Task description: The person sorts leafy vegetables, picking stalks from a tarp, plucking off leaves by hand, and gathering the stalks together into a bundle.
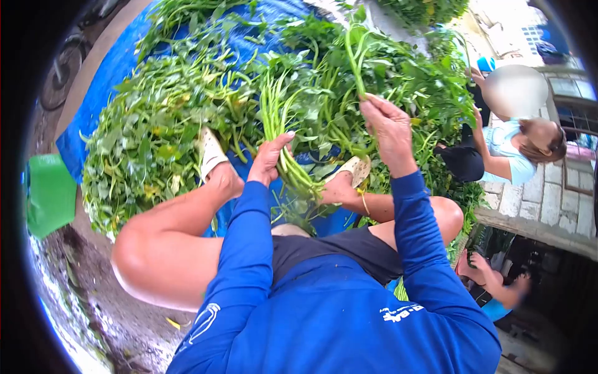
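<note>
My left hand [269,158] is closed round a bundle of long green leafy stems [274,112], whose cut ends point down toward my lap. Raised to the right, my right hand [387,124] pinches a few more leafy stems [356,59] between thumb and fingers, leaves upward. The two hands are apart. In front of me lies a wide heap of the same leafy greens [168,124], with some yellowed leaves among them. My feet, in light-coloured sandals [212,151], rest at the near side of the heap.
A blue tarp [128,68] lies under the greens. At the left stands a green plastic container [50,194]. A person in a light blue shirt [503,146] sits to the right by a block wall [539,187], and another person's arms [492,280] show lower right.
</note>
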The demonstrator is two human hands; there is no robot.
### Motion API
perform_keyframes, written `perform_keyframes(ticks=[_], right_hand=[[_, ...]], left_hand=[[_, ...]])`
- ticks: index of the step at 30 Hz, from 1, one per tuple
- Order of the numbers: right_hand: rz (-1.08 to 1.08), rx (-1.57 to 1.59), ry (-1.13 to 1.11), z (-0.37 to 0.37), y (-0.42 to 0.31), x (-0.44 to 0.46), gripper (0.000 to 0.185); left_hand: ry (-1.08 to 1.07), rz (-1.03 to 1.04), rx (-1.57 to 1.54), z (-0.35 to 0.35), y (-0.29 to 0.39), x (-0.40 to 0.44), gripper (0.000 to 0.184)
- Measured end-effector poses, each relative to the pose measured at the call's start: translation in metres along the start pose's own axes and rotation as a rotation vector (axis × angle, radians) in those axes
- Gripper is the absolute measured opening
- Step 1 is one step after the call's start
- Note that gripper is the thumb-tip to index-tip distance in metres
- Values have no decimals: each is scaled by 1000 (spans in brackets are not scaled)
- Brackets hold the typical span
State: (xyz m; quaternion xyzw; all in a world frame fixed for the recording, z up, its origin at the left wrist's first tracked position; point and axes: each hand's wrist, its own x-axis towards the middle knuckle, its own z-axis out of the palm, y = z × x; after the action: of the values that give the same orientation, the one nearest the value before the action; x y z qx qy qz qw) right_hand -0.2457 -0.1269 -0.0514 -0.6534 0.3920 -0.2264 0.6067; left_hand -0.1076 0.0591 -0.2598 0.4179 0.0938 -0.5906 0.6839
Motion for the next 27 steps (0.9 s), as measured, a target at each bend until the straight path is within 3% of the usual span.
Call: perform_keyframes(ticks=[1, 3, 4, 5, 8, 11, 14, 16, 18, 21, 22, 24, 26, 27], right_hand=[[-13, 17, -7, 21, 23, 0, 26], [218, -48, -99, 53, 65, -12, 20], [200, -128, -168, 69, 100, -19, 20], [229, -257, -143, 83, 131, -29, 23], [356, -213, -138, 97, 176, -43, 26], [430, -13, -147, 99, 195, -51, 25], [370, -270, -151, 100, 234, -56, 26], [401, -250, -166, 103, 235, -59, 26], [411, -213, -181, 105, 234, -61, 26], [350, -367, -241, 104, 232, -60, 27], [357, -385, -265, 102, 235, -60, 27], [329, -394, -261, 103, 236, -63, 28], [280, -375, -192, 112, 232, -68, 29], [305, -389, -186, 115, 233, -67, 30]], left_hand=[[6, -16, -23, -4, -5, 2, 29], [5, -51, -71, -9, -14, 5, 30], [-17, -78, -97, -15, -19, 7, 28], [-29, -84, -121, -24, -27, 13, 28], [-14, -162, -187, -44, -40, 18, 28], [-31, -283, -255, -53, -50, 16, 33], [-41, -331, -172, -51, -52, 17, 37], [103, -210, -103, -48, -67, 21, 54], [311, 133, 122, -36, -77, 24, 60], [343, 69, 261, -23, -66, 8, 59], [228, -64, 239, -27, -61, 9, 60], [201, -190, 326, -31, -50, 12, 56], [226, 1, 246, -33, -61, 22, 43], [238, -44, 233, -29, -60, 24, 38]])
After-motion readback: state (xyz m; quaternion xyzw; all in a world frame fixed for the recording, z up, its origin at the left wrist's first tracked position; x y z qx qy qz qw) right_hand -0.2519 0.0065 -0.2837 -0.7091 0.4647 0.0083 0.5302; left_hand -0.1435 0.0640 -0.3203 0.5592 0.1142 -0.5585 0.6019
